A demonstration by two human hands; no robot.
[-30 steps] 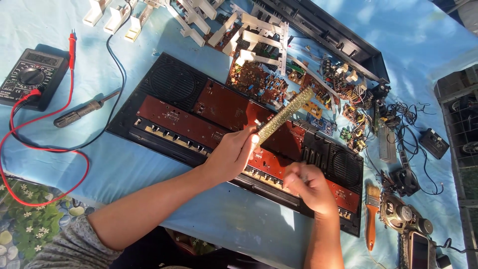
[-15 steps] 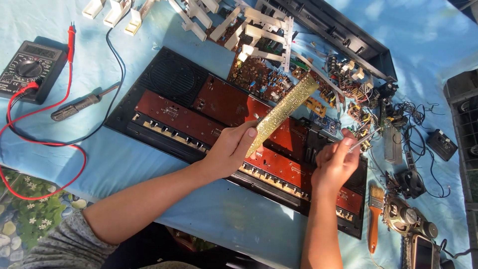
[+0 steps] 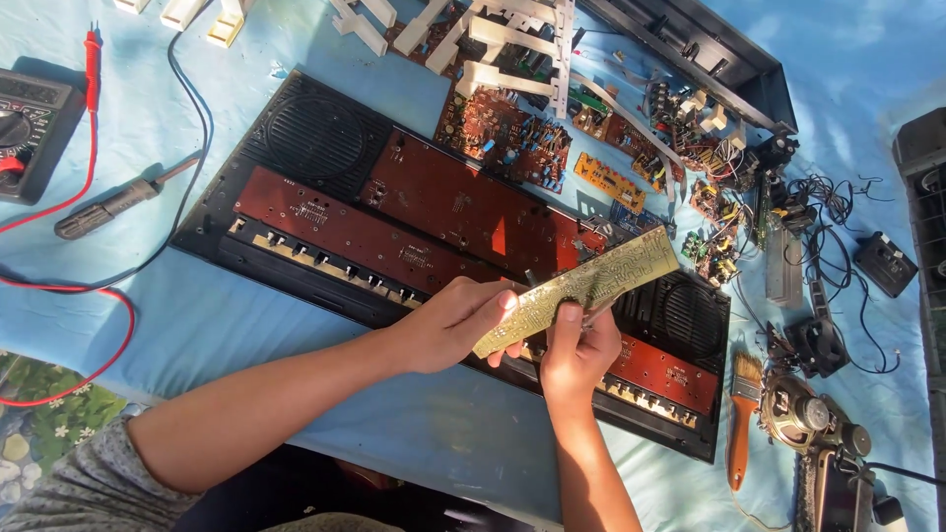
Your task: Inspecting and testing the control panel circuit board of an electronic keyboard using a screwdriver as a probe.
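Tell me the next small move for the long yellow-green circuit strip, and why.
Probably lift the long yellow-green circuit strip slightly clear of the opened black casing. The left hand grips its lower end, the right hand pinches its middle, and the far end hangs above the red board.

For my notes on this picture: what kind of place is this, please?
Probably an electronics repair bench, perhaps improvised: a blue cloth covers it. An opened keyboard, a multimeter and loose boards lie there, while both hands hold a circuit strip.
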